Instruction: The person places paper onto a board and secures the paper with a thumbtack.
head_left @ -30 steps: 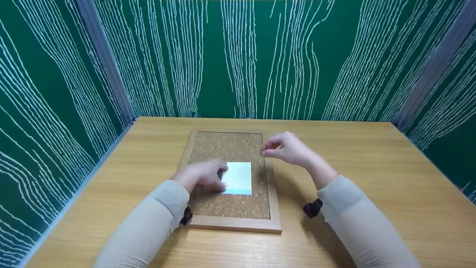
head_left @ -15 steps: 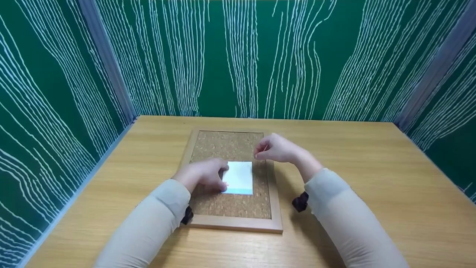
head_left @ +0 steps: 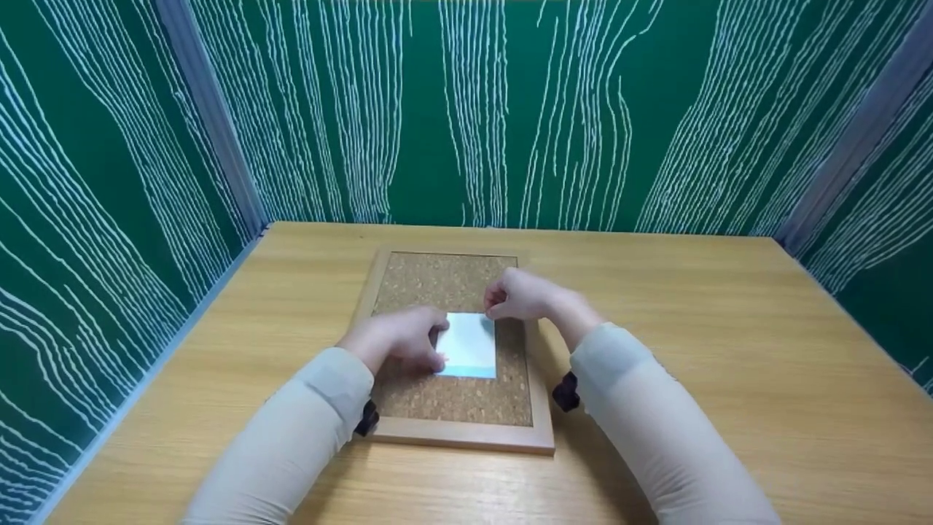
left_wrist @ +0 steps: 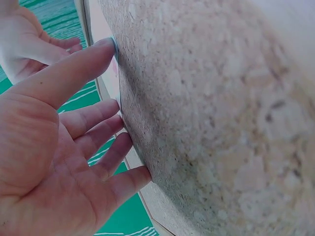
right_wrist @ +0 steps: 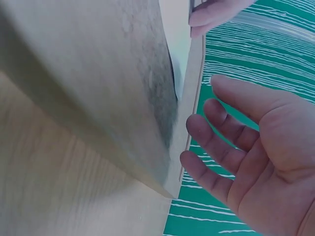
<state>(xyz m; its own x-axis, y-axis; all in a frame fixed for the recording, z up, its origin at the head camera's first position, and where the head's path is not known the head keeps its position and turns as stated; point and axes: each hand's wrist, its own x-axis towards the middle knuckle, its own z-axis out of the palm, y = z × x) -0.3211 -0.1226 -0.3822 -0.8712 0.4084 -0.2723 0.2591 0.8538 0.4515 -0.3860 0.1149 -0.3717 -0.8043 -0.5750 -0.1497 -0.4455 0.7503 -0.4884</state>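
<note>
A white square sheet of paper [head_left: 470,339] with a pale blue strip along its near edge lies on a framed cork board [head_left: 466,401]. My left hand [head_left: 401,337] rests at the sheet's left edge, thumb and fingers spread apart. In the left wrist view its thumb tip touches the paper edge and its other fingertips [left_wrist: 133,179] touch down along the sheet and cork. My right hand [head_left: 528,295] is at the sheet's far right corner, thumb and forefinger tips pinched together. Something small and pale shows at the right thumb tip [right_wrist: 216,82]; its kind I cannot tell.
The board's light wooden frame [head_left: 466,435] surrounds the cork and sits on a wooden table [head_left: 692,313]. Green walls [head_left: 568,109] with white wavy lines stand behind and at both sides. Dark wrist devices [head_left: 566,392] hang below both sleeves.
My right hand has moved left and toward me, from over the board's right frame to the sheet's far right corner, still pinching. The left hand and sheet have kept their place.
</note>
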